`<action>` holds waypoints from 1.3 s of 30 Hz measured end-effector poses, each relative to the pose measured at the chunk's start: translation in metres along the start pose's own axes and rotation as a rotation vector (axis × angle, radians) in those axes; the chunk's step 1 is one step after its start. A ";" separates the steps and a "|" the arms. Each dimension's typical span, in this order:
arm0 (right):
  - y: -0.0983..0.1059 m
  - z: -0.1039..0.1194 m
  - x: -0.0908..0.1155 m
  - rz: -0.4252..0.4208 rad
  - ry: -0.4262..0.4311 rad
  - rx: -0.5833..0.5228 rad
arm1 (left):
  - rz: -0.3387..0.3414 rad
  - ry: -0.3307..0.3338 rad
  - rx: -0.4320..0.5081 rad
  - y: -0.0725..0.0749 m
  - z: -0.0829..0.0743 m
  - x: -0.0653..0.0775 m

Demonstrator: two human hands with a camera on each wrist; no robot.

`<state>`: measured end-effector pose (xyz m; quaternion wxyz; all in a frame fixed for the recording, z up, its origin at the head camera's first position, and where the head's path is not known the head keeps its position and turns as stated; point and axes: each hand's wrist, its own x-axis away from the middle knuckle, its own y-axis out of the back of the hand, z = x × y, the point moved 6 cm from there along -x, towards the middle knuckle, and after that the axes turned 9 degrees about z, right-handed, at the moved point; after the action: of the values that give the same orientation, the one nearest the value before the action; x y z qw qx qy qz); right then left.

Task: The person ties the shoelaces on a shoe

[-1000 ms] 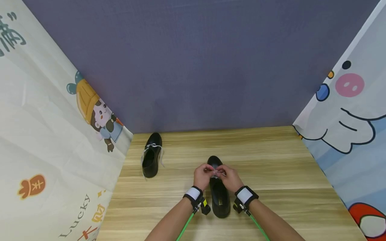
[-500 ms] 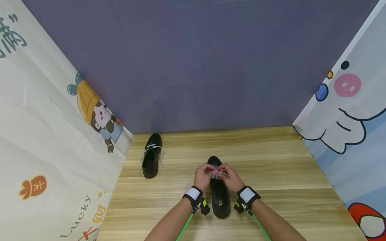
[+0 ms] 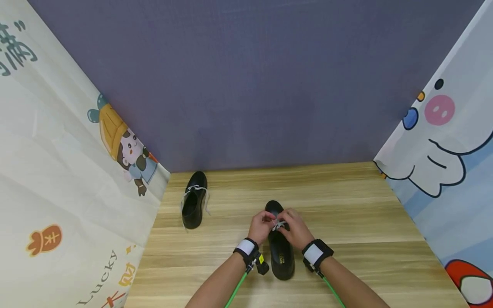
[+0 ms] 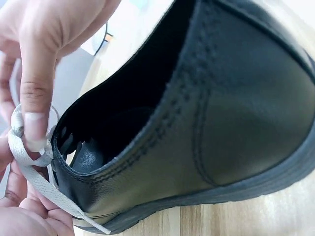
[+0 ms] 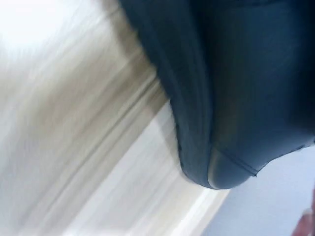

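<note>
A black leather shoe stands on the wooden floor, toe pointing away from me. My left hand pinches its whitish shoelace above the tongue. From the other side my right hand holds the same lace between thumb and forefinger. The left wrist view has the flat shoelace looped around a thumb tip, one end hanging down the shoe's side. Blurred in the right wrist view are the shoe's side and sole, with a bit of fingers at the right edge.
A second black shoe with loose white laces stands at the back left of the floor. A grey-blue panel rises behind, and printed curtains flank both sides. Green cords run from the wrist cameras.
My right hand has turned and shifted slightly at the lace, baring more of the whitish lacing. The left hand stays nearly in place, and the shoe has hardly moved.
</note>
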<state>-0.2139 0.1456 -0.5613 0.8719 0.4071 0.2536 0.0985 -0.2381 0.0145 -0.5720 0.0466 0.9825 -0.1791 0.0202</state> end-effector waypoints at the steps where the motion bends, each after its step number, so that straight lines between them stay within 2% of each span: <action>1: 0.001 0.002 0.001 -0.028 0.051 0.044 | 0.003 -0.003 0.007 0.000 -0.003 0.001; 3: 0.003 0.006 0.003 -0.076 0.127 0.100 | 0.000 -0.013 0.014 0.000 -0.009 0.004; 5: 0.003 0.006 0.004 -0.112 0.166 0.124 | -0.012 -0.019 0.029 0.000 -0.011 0.005; 11: 0.003 -0.001 0.009 -0.195 0.136 0.117 | -0.060 0.008 0.060 0.002 0.009 -0.001; 14: 0.003 -0.003 0.011 -0.211 0.126 0.110 | -0.078 0.003 0.040 0.004 0.016 -0.003; 18: 0.002 -0.006 0.016 -0.207 0.117 0.115 | -0.109 0.018 -0.015 0.008 0.022 -0.002; 25: 0.005 -0.012 0.024 -0.218 0.118 0.097 | -0.148 0.029 -0.094 0.016 0.021 0.002; 31: 0.003 -0.016 0.027 -0.175 0.121 0.048 | -0.161 0.043 -0.138 0.020 0.026 0.003; 36: 0.001 -0.018 0.030 -0.129 0.090 0.000 | -0.168 0.040 -0.151 0.021 0.030 0.004; 39: 0.000 -0.019 0.031 -0.100 0.056 -0.012 | -0.170 0.032 -0.088 0.022 0.031 0.005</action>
<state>-0.1971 0.1699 -0.5823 0.8708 0.3857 0.2974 0.0675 -0.2401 -0.0105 -0.6005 0.0942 0.9907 -0.0951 0.0240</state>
